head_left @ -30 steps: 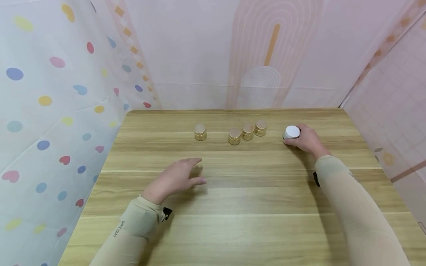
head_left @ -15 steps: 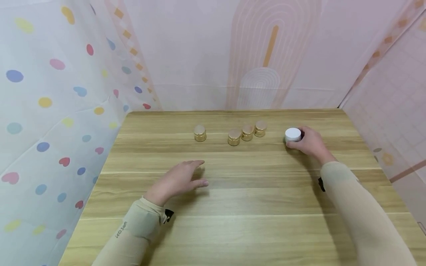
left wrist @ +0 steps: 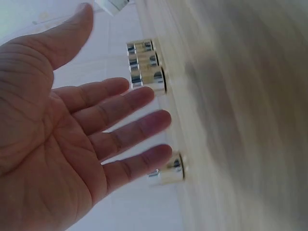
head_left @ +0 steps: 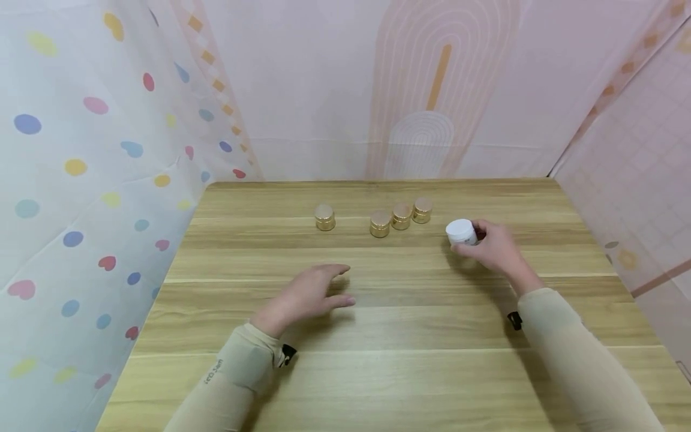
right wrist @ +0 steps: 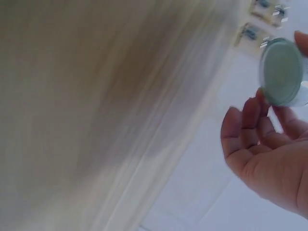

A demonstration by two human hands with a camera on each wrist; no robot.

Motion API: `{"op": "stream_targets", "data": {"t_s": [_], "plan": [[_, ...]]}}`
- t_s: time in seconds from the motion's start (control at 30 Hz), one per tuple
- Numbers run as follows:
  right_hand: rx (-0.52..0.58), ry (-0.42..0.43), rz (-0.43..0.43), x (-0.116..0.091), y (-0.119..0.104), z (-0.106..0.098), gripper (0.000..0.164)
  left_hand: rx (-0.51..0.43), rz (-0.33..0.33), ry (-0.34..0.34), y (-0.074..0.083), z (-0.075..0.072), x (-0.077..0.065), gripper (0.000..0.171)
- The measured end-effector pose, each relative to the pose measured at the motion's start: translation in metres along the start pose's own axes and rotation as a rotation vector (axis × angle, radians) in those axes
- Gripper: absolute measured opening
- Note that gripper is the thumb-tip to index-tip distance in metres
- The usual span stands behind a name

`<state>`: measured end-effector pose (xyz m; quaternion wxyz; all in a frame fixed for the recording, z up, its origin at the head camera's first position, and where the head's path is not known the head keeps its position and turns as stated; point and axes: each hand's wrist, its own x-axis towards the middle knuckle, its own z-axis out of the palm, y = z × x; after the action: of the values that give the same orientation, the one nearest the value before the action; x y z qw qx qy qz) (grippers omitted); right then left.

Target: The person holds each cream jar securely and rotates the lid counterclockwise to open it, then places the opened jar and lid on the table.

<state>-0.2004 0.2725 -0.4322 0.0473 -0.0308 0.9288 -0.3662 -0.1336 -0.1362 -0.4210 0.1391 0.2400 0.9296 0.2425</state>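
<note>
A small jar with a white lid [head_left: 460,230] is pinched between the thumb and fingers of my right hand [head_left: 493,247], right of the table's middle. The right wrist view shows the pale green underside of the jar [right wrist: 281,72], lifted off the wood. My left hand [head_left: 305,297] hovers over the left half of the table, holding nothing. Its palm [left wrist: 43,139] and straight, spread fingers fill much of the left wrist view. Beyond it stand small gold-lidded jars: one apart on the left [head_left: 325,217], and a slanted row of three, whose nearest jar [head_left: 379,224] is leftmost.
The wood-grain table [head_left: 410,372] ends at a back edge against a pale pink printed cloth [head_left: 313,90]. A cloth with coloured dots [head_left: 81,210] hangs along the left side. Another pink cloth [head_left: 637,168] closes off the right.
My right hand has lifted the white-lidded jar and brought it slightly left and toward me. My left hand has drifted a little to the right. The gold-lidded jars stay put.
</note>
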Motion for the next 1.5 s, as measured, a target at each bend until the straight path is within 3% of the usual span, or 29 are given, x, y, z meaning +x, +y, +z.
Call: {"op": "stream_targets", "data": {"t_s": [0.27, 0.43, 0.7, 1.07, 1.4, 1.5], "plan": [[0.021, 0.048, 0.01, -0.02, -0.028, 0.012, 0.072, -0.095, -0.02, 0.127, 0.015, 0.013, 0.009, 0.064], [0.02, 0.038, -0.042, -0.032, -0.046, 0.021, 0.07, -0.116, 0.008, 0.221, 0.025, 0.019, 0.019, 0.059], [-0.02, -0.016, -0.173, -0.05, -0.078, 0.048, 0.066, -0.169, 0.084, 0.311, 0.036, 0.03, 0.029, 0.059], [-0.021, -0.021, -0.406, -0.06, -0.098, 0.081, 0.052, -0.232, 0.173, 0.27, 0.045, 0.036, 0.03, 0.067], [-0.043, -0.005, -0.445, -0.064, -0.105, 0.086, 0.053, -0.239, 0.198, 0.25, 0.041, 0.033, 0.027, 0.06], [-0.047, 0.002, -0.452, -0.064, -0.106, 0.086, 0.055, -0.179, 0.232, 0.234, 0.038, 0.029, 0.026, 0.06]]}}
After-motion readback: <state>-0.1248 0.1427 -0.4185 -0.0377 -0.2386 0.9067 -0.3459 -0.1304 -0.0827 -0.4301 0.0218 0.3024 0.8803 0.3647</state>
